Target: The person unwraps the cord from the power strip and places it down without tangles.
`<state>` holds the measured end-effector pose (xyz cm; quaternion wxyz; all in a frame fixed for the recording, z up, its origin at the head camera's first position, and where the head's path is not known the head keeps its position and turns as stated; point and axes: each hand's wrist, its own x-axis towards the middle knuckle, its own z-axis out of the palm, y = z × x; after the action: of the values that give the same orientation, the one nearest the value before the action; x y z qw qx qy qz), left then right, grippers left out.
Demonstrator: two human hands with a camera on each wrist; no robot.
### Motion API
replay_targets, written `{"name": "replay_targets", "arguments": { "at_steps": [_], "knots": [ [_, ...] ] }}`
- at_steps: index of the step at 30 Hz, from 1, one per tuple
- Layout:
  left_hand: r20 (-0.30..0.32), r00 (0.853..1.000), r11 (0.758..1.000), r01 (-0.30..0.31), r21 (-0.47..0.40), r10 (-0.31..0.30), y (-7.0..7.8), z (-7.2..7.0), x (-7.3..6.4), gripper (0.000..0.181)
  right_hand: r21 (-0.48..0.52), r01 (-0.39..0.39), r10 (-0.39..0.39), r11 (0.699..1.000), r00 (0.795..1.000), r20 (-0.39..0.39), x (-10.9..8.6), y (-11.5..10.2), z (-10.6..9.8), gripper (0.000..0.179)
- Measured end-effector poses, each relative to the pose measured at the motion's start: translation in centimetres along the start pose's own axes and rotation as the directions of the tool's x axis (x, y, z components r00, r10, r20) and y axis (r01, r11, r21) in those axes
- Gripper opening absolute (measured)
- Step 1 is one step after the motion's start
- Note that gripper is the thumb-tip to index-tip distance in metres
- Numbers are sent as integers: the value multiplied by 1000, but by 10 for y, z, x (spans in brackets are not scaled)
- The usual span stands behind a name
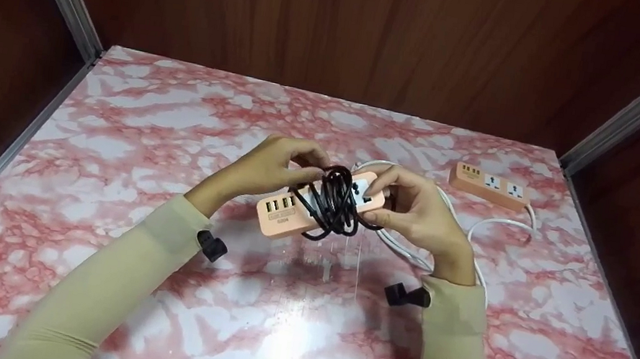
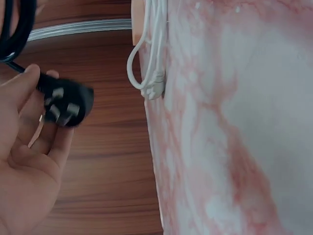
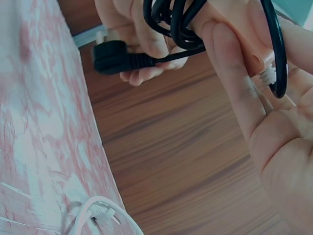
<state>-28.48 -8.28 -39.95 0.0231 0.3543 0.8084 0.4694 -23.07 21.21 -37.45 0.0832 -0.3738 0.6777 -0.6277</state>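
Note:
My right hand (image 1: pixel 416 209) grips one end of an orange power strip (image 1: pixel 283 218) with white socket faces and several USB ports. A black cable (image 1: pixel 337 201) is wound in loops around the strip's middle. My left hand (image 1: pixel 275 164) pinches that cable close to its black plug (image 2: pixel 68 105), thumb on one side and fingers behind. The plug's metal pins face outward in the left wrist view. At the strip's gripped end, a white cable collar (image 3: pixel 268 76) shows between the right fingers. The plug is hidden in the head view.
A second orange power strip (image 1: pixel 491 188) lies at the back right of the marbled table (image 1: pixel 155 281), its white cable (image 1: pixel 502 222) curving from its end. More white cable (image 1: pixel 404 251) runs under and beside the right hand. Dark wooden panels (image 1: pixel 347 27) enclose the table's back and sides.

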Motion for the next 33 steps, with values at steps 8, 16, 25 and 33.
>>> {"name": "replay_targets", "arguments": {
  "at_steps": [8,16,25,33],
  "knots": [
    [-169,985,990,-18,138,42,14,-16,2,17,7,8,-7,1000,999,-47,-2,3,-5,23],
    [-286,951,962,-39,269,118,35,-30,4,14,26,16,-11,1000,987,-160,-1,7,-5,23],
    [-395,894,936,-67,347,211,60,-42,5,12,46,34,-13,998,919,-395,1,10,-4,27],
    [-460,816,884,-126,450,350,70,-46,3,17,27,51,-29,998,853,-521,5,10,-1,22]
  ]
}}
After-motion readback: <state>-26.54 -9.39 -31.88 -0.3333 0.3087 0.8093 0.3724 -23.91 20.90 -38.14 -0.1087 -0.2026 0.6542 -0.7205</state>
